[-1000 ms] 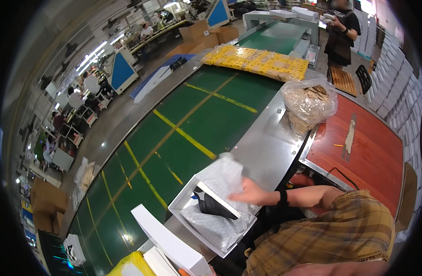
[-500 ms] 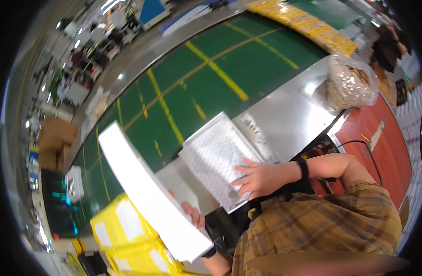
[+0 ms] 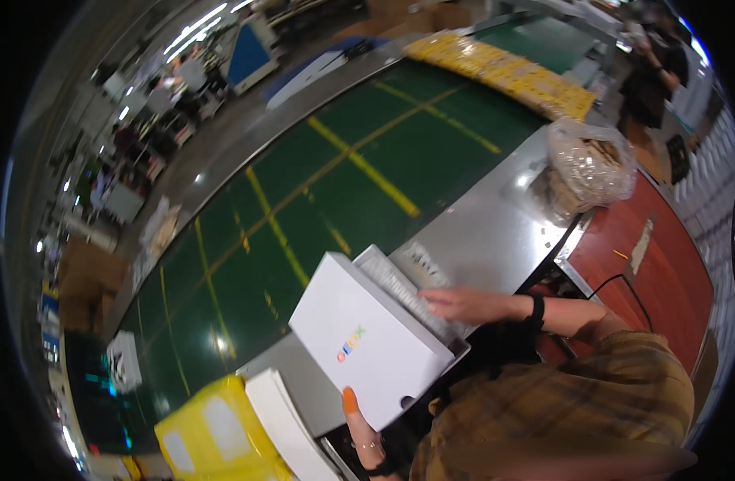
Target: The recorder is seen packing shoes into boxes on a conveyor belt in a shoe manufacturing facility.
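Observation:
A white box lid (image 3: 375, 333) with small coloured lettering and a half-round notch is tilted over a shallow white box bottom (image 3: 462, 349). At its near left edge my left hand (image 3: 363, 425) grips the lid. An orange cover sits on that thumb, while the other fingers are hidden beneath. My right hand (image 3: 468, 306) has its fingers stretched out over the box's right side, next to grey-white printed paper (image 3: 391, 276). Much of the paper is covered by the lid. I cannot tell whether the right fingertips touch the lid.
A green conveyor belt (image 3: 287, 216) with yellow lines runs beyond a metal ledge (image 3: 496, 224). White box pieces (image 3: 283, 417) stand beside a yellow-wrapped package (image 3: 223, 429). A clear plastic bag (image 3: 592, 164) lies near a red tabletop (image 3: 624, 264). Another person (image 3: 654, 72) stands far right.
The white lid has swung from the left, upright on edge, to over the box, covering most of the printed paper. My right hand has lifted from the paper's middle to its right side.

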`<state>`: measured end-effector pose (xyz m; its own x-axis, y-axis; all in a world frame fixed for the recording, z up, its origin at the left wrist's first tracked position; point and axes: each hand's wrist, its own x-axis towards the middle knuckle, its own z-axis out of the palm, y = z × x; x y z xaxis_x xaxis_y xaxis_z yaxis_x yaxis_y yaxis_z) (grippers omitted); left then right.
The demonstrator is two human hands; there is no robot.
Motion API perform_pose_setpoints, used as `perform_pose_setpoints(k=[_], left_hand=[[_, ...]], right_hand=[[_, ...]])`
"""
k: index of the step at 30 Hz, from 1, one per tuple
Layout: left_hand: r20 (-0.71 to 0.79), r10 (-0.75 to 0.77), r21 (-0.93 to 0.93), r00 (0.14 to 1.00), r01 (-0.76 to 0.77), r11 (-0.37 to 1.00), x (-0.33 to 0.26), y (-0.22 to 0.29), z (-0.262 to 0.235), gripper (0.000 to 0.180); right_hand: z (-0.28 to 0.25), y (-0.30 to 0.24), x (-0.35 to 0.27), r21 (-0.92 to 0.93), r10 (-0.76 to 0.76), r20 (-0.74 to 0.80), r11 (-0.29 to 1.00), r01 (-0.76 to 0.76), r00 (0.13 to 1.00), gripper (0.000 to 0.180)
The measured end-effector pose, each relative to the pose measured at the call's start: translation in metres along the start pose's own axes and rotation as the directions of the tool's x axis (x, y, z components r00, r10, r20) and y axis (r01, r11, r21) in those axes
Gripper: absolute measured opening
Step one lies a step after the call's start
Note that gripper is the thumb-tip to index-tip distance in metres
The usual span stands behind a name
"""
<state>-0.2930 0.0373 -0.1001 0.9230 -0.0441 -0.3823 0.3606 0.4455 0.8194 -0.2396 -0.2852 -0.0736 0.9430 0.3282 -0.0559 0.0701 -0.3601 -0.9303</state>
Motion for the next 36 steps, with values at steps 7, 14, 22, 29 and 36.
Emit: perform_pose_setpoints(k=[7,14,22,29,36], left_hand=[[0.131,0.029,0.639,0.991,-0.107,0.762,0.011,0.017,0.030,0.064],[0.113,-0.097,0.785,0.989,-0.028,0.619,-0.017,0.035,0.068,0.052],[0.217,-0.056,0.436,0.975,-0.045,0.899,-0.013,0.023,0.062,0.053],[0.427,-0.100,0.066,0.899,0.080,0.995,-0.015,0.034,0.059,0.052],[0.604,-0.039,-0.272,0.796,0.252,0.929,-0.018,0.043,0.057,0.052]], right_hand=[[0.017,-0.031,-0.008,0.094,0.129,-0.040,0.988,-0.125,0.991,0.069],[0.023,-0.015,-0.013,0.044,0.163,-0.058,0.986,-0.160,0.985,0.072],[0.034,0.006,-0.012,0.456,0.166,-0.009,0.878,-0.144,0.986,0.070],[0.068,0.023,-0.038,0.726,0.287,-0.062,0.670,-0.154,0.956,0.073],[0.000,-0.020,-0.068,0.897,0.182,0.434,0.005,-0.442,0.883,0.051]])
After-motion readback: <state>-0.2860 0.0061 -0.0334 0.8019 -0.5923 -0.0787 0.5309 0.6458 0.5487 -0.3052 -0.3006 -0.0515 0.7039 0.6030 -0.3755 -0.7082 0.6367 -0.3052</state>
